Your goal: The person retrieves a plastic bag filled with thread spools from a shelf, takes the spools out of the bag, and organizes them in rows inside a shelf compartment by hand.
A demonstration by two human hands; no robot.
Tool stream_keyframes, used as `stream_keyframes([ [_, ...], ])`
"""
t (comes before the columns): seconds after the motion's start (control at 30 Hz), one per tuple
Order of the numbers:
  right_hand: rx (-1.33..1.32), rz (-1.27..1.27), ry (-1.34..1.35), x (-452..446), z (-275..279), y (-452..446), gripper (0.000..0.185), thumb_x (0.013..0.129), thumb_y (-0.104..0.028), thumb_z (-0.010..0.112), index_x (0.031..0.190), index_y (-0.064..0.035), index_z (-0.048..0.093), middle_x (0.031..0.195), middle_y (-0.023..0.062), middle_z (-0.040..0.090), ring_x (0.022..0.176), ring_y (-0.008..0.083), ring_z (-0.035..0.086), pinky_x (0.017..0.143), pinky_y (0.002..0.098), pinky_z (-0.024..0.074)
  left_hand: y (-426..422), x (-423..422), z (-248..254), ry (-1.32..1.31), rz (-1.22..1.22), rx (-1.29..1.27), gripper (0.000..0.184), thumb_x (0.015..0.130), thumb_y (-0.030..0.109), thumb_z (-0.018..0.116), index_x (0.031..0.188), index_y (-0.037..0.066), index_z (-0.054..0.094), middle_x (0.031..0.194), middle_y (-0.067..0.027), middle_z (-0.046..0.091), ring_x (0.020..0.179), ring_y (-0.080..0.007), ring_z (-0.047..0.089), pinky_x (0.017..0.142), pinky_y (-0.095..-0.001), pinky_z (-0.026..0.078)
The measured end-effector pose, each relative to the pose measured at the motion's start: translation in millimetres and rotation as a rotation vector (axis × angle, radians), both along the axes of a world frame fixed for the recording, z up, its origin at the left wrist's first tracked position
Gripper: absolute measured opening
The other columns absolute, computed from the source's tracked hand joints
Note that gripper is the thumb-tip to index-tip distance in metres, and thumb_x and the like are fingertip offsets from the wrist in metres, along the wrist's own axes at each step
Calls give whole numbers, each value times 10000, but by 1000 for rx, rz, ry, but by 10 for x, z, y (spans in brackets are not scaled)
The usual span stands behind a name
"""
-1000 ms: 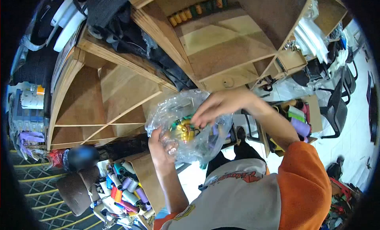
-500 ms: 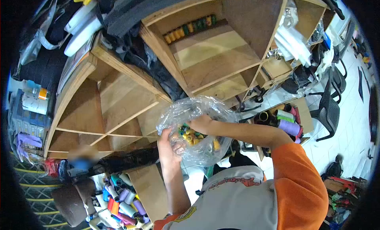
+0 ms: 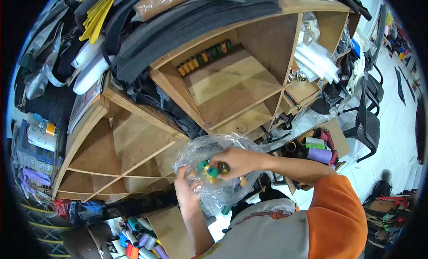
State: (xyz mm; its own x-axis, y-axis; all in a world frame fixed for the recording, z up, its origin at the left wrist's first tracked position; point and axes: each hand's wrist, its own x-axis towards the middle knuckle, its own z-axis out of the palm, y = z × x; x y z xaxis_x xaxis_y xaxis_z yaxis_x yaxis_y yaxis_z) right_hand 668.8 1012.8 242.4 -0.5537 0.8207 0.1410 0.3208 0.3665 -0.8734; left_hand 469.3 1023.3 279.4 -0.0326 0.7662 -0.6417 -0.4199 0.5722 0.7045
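A clear plastic bag (image 3: 194, 153) bulges in front of my body. My left hand (image 3: 184, 184) is closed on its left side. Reaching in from the right, my right hand (image 3: 237, 164) has its fingers curled round small green and yellow thread spools (image 3: 212, 172) at the bag's mouth. How many spools it grips is hidden by the fingers. More yellow spools (image 3: 243, 182) show blurred through the plastic.
Ahead, a wooden shelf unit (image 3: 240, 87) holds a row of green and yellow spools (image 3: 203, 58). Boxes of large thread cones stand at right (image 3: 317, 153) and lower left (image 3: 142, 241). Dark fabric (image 3: 191, 25) lies on top. A black chair (image 3: 366, 130) stands right.
My right hand has lifted slightly and turned, and green spools now show at its fingertips. My left hand stays on the bag. The view has shifted, showing more of the shelf top.
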Motion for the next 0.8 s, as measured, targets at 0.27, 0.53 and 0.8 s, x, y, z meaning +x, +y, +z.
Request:
stream_keyframes([
  [0.27, 381, -1004, -74, 1650, 460, 1462, 378, 765, -178, 654, 1097, -25, 556, 899, 161, 634, 786, 216, 643, 712, 320, 502, 64, -117, -244, -44, -90, -33, 172, 786, 242, 559, 841, 87, 510, 552, 0, 443, 341, -88, 350, 294, -224, 269],
  [0.53, 358, -1248, -646, 2511, -193, 3414, 443, 792, -152, 583, 1201, -18, 479, 1132, 243, 536, 971, 339, 582, 791, 406, 485, 30, -249, -529, -62, 105, 38, 121, 789, 178, 511, 710, 99, 467, 506, 28, 349, 338, -75, 315, 298, -218, 261],
  [0.8, 602, -1322, -253, 2767, -641, 3972, 423, 748, -113, 600, 1146, 2, 512, 1085, 223, 564, 933, 333, 587, 777, 399, 483, 71, -404, -611, 5, 157, -49, 123, 787, 176, 512, 719, 86, 462, 514, 19, 368, 327, -82, 308, 288, -233, 219],
])
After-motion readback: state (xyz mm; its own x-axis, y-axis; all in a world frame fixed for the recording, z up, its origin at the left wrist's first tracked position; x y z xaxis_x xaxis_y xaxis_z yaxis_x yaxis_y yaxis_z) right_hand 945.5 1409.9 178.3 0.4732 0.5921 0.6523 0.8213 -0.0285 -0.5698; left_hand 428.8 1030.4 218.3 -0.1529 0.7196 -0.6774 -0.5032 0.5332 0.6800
